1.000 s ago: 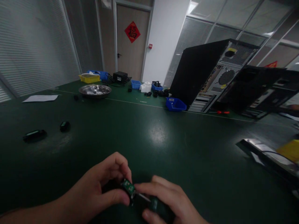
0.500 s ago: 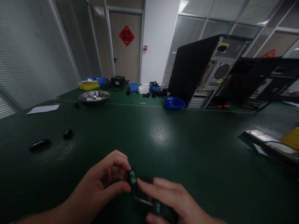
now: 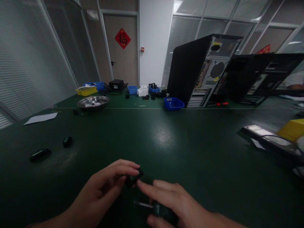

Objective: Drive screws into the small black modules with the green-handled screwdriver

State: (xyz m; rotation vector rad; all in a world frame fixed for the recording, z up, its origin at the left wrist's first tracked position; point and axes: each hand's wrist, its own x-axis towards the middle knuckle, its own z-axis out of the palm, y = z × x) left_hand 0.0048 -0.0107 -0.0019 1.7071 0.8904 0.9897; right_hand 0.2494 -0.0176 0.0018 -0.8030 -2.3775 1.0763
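Between the thumb and fingers of my left hand [image 3: 108,183] is a small black part [image 3: 133,180] with a dark green face, partly covered by my fingers. My right hand [image 3: 175,199] is wrapped round a dark-handled screwdriver [image 3: 143,205]; its thin metal shaft points left, below the black part and apart from it. The tip of my right index finger touches the black part's near right side. Two similar dark parts lie on the green table to the left, a long one [image 3: 40,154] and a shorter one [image 3: 67,142].
A metal bowl [image 3: 93,102], a yellow tray [image 3: 86,91] and a blue bin [image 3: 174,104] stand along the back. A black computer tower [image 3: 190,69] rises at back right. White paper [image 3: 41,118] lies left; a flat panel-like unit [image 3: 268,139] lies right.
My left hand has turned the small black part, so its bright green circuit face no longer shows plainly. My right hand keeps the screwdriver. The whole view has shifted slightly.
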